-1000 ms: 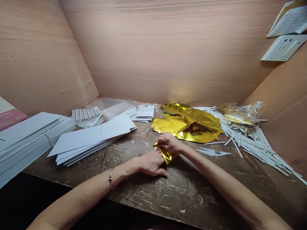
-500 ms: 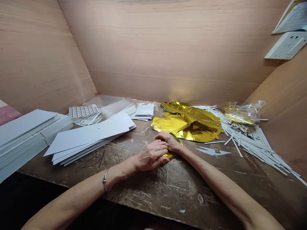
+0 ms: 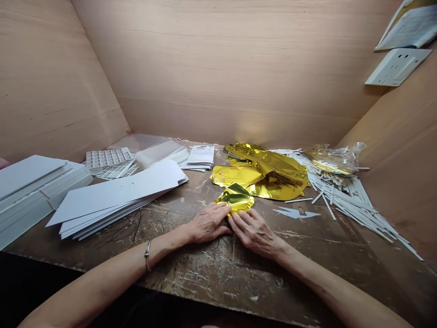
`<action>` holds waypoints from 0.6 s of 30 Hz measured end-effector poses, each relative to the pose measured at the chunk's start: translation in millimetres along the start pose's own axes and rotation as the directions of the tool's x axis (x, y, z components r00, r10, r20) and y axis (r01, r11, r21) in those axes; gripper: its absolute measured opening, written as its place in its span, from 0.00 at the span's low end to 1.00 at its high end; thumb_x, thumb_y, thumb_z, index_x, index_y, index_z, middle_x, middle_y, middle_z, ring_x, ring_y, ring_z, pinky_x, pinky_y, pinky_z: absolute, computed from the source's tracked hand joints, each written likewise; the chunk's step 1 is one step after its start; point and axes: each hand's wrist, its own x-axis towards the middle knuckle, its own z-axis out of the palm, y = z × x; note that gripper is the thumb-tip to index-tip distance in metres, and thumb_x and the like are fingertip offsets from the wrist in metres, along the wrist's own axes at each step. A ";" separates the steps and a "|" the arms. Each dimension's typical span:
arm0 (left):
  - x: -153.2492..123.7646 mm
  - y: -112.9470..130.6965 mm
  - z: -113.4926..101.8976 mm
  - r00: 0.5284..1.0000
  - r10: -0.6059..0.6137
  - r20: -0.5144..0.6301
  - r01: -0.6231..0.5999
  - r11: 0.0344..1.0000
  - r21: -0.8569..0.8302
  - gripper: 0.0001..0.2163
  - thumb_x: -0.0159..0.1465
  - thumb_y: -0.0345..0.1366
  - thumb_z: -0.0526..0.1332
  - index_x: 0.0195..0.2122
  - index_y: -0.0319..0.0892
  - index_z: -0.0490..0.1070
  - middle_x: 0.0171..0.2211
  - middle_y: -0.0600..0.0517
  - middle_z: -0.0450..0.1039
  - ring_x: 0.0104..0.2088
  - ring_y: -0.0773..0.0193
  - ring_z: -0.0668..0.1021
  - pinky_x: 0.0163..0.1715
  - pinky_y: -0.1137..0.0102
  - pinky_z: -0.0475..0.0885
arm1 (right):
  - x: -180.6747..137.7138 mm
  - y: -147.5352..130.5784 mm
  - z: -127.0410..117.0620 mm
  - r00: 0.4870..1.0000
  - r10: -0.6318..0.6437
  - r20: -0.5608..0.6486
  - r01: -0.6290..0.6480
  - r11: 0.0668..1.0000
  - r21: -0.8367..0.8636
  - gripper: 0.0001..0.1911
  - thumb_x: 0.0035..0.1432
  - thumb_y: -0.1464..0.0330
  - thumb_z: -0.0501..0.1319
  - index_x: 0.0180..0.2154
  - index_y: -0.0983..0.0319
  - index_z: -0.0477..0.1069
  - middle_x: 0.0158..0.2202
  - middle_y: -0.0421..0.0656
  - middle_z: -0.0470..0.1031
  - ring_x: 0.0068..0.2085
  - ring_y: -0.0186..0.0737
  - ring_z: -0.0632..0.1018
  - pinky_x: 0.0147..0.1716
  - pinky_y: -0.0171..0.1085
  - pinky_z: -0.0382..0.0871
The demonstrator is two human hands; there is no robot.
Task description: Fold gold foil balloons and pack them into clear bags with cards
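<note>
Across the whole booth run plain wooden walls [image 3: 221,82], and below them a scuffed, paint-flecked table [image 3: 239,273] fills the lower view. Tall stacks of white boards [image 3: 30,187] sit at the far left, with a fanned stack of white cards [image 3: 116,193] just beside them. On the right, a long spill of white sticks [image 3: 348,200] lies along the wall. A pile of gold foil [image 3: 269,175] rests at the middle back, near the sticks. The left hand [image 3: 206,223] and right hand [image 3: 254,232] lie side by side on the table in front of that pile. Between their fingertips, touching both, sits a small folded gold foil piece [image 3: 235,198], just in front of the pile. The right hand is flat with its fingers spread. The left hand's fingers are loosely bent on the piece's near edge; whether they pinch it cannot be told. A thin bracelet [image 3: 148,255] circles the left wrist.
</note>
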 end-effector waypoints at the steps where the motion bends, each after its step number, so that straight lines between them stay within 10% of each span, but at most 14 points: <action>1: 0.7 0.0 -0.1 1.000 -0.002 -0.001 0.002 1.000 -0.004 0.21 0.60 0.44 0.51 0.51 0.37 0.55 0.49 0.42 0.63 0.50 0.56 0.65 0.49 0.61 0.59 | 1.8 -2.1 4.1 1.000 0.011 -0.009 -0.012 1.000 -0.015 0.14 0.57 0.75 0.47 0.42 0.69 0.66 0.36 0.51 0.71 0.35 0.41 0.69 0.32 0.41 0.61; 6: 4.0 -4.7 -3.9 1.000 -0.003 -0.017 0.002 0.999 -0.046 0.19 0.59 0.40 0.54 0.50 0.40 0.57 0.45 0.45 0.66 0.46 0.58 0.66 0.46 0.62 0.61 | -3.5 7.7 17.8 0.938 0.337 -0.078 -0.305 0.911 0.278 0.13 0.57 0.74 0.48 0.33 0.65 0.71 0.29 0.46 0.73 0.32 0.38 0.71 0.32 0.37 0.63; 10: 8.2 -14.1 -1.1 0.994 -0.080 -0.072 0.072 0.992 -0.103 0.15 0.58 0.34 0.54 0.48 0.40 0.61 0.38 0.47 0.68 0.40 0.60 0.68 0.40 0.66 0.64 | -17.0 21.9 16.7 0.672 0.732 0.112 -0.596 0.445 0.668 0.10 0.54 0.68 0.53 0.32 0.62 0.72 0.29 0.41 0.75 0.30 0.35 0.73 0.30 0.32 0.64; 18: 47.7 -14.7 3.7 0.823 -0.565 -0.050 0.549 0.815 -0.186 0.05 0.57 0.32 0.54 0.32 0.40 0.68 0.26 0.52 0.71 0.29 0.66 0.72 0.30 0.72 0.64 | -0.2 47.6 19.7 0.302 0.802 0.515 -0.660 -0.213 0.720 0.06 0.44 0.70 0.59 0.28 0.66 0.66 0.18 0.35 0.65 0.12 0.26 0.65 0.09 0.26 0.56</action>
